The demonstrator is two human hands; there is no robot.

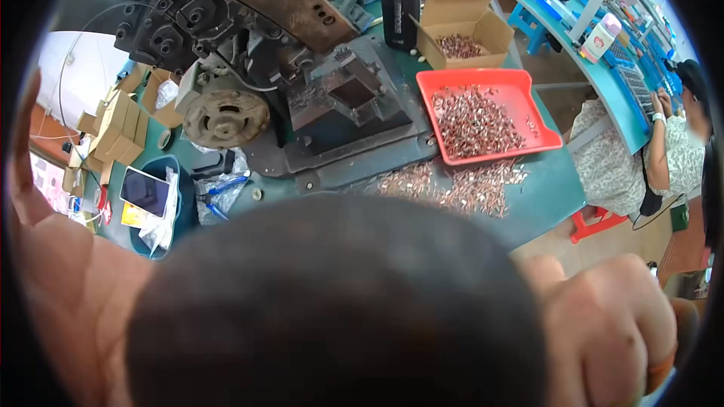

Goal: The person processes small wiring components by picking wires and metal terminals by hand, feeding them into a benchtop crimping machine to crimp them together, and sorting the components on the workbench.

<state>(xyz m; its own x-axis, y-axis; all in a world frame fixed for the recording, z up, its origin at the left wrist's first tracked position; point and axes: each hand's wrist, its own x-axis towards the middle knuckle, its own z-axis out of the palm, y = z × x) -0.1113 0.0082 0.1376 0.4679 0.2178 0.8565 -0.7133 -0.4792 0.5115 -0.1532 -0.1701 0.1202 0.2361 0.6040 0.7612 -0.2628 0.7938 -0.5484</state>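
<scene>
My left hand [79, 294] is very close at the left edge, palm and one stretched finger showing, the other fingers out of sight. It looks open, with nothing visible in it. At the lower right my right hand [611, 324] is raised close too, its fingers curled closed; whatever they may hold is hidden. Between the hands a large dark rounded shape [339, 301], blurred, covers the lower middle. Beyond it, a red tray [547, 140] holds a heap of small copper-coloured metal parts [479, 117]. More such parts [452, 188] lie loose on the green table [554, 192].
A heavy dark machine [332, 98] with a round wheel [226, 119] fills the back left. Behind the tray stand an open cardboard box [471, 49] and a black tumbler [400, 4]. At left are a dark bin [181, 211], a phone [145, 191] and blue-handled pliers [222, 192]. A person [664, 143] sits right.
</scene>
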